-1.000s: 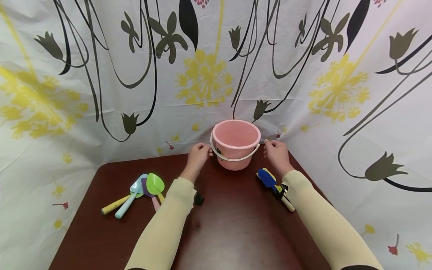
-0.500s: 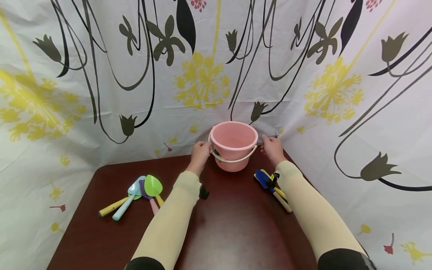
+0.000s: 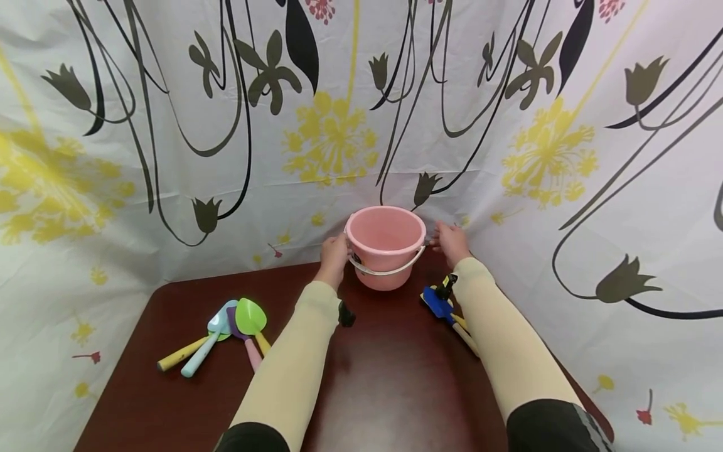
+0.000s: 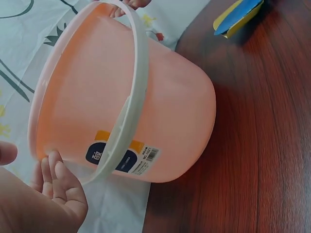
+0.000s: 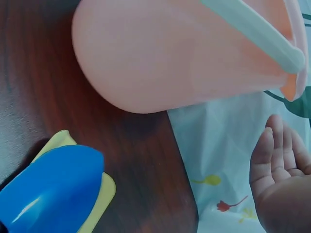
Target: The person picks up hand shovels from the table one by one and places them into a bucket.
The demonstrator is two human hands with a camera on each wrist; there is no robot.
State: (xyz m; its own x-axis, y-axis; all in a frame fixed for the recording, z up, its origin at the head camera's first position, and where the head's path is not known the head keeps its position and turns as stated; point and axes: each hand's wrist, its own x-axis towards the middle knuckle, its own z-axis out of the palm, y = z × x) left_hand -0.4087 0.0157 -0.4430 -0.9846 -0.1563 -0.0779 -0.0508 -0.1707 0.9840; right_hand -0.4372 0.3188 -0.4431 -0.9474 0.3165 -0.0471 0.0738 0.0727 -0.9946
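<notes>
A pink bucket [image 3: 381,279] stands upright at the far edge of the table. Its white handle [image 3: 384,272] hangs down across the front. At the bucket's left side is my left hand [image 3: 334,256]; in the left wrist view its fingertips [image 4: 51,158] touch the wall below the rim, with the thumb [image 4: 7,153] apart. My right hand [image 3: 452,245] is close to the bucket's right side. The right wrist view has that hand [image 5: 282,182] with loosely extended fingers and a gap to the bucket. A printed label [image 4: 138,160] is on the bucket's front.
A blue toy shovel [image 3: 435,302] lies over a yellow one beside the right forearm. Left of the left forearm, several toy shovels lie in a pile, among them a green one [image 3: 250,316] and a light blue one [image 3: 219,321]. A patterned curtain [image 3: 226,157] hangs behind the table.
My left hand has come up against the bucket's side. The right hand has moved up a little beside the bucket, and its fingers have loosened. The whole head view has shifted slightly.
</notes>
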